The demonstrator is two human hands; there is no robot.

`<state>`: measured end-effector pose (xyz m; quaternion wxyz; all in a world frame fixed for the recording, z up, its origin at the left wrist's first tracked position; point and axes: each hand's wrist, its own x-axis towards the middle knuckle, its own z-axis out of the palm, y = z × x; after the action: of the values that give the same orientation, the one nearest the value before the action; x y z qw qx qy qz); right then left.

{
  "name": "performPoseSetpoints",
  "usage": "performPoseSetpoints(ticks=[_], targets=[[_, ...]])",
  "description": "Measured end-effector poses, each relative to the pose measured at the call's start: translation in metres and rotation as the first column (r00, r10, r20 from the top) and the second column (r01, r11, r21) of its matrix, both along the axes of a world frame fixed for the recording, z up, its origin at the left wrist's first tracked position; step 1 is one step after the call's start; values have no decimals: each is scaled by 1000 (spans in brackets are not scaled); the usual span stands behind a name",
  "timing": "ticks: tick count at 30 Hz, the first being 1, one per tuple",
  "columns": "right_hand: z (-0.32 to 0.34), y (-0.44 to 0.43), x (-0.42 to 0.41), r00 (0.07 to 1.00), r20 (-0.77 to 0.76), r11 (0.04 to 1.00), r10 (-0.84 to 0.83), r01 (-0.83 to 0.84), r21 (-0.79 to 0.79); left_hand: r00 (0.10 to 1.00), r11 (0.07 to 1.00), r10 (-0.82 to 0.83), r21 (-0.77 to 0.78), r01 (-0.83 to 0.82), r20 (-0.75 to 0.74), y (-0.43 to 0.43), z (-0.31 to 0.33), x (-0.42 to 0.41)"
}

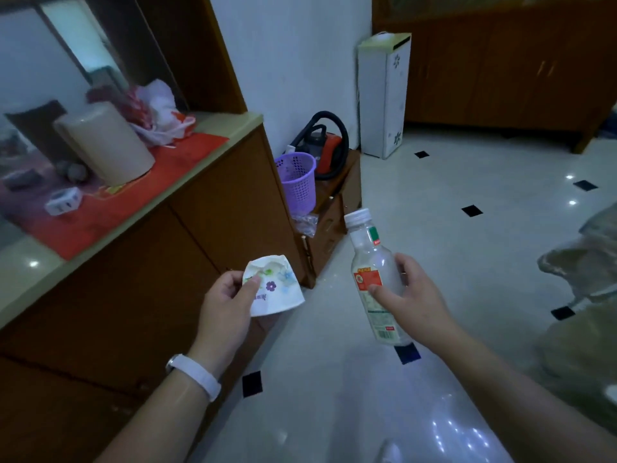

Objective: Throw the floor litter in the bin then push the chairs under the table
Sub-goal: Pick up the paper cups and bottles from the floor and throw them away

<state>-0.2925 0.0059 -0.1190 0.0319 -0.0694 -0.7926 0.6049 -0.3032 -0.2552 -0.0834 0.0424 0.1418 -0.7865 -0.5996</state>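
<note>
Head view, stock of the litter run.

Item 1: left hand (230,297). Thumb and fingers are closed together on the crumpled rim of a paper cup (278,289), white with a flower print, held in the air just off the front face of the counter (200,162).

Item 2: right hand (415,295). Fingers are curled round the middle of a plastic bottle (372,262), thumb laid over its red label. The bottle is clear, capped and seemingly empty, tilted cap-forward above the floor (450,195).

Item 3: purple basket (297,180). This is the likely bin. It stands past the far corner of the counter, beside a red vacuum cleaner (325,145) on a low cabinet (334,208) (whether the basket sits on that cabinet or in front of it I cannot tell). It is well apart from both hands.

Status: two pieces of litter are in hand; neither is in the bin. No further litter shows on the visible tiles.

Outstanding: carry both to the basket and drop them in, then see to the chairs. No table is in view. A plastic-wrapped shape (581,262) at the right edge may be a chair, but that is a guess.
</note>
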Motion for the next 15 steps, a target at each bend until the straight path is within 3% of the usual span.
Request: performPoseSetpoints(ticks=[7, 15], targets=[[7, 57, -77, 992, 5, 992, -123, 123, -36, 993, 992, -118, 40, 118, 0, 56, -7, -111], [-2, 88, -167, 957, 32, 956, -290, 288, 58, 960, 948, -281, 156, 279, -11, 107, -48, -252]])
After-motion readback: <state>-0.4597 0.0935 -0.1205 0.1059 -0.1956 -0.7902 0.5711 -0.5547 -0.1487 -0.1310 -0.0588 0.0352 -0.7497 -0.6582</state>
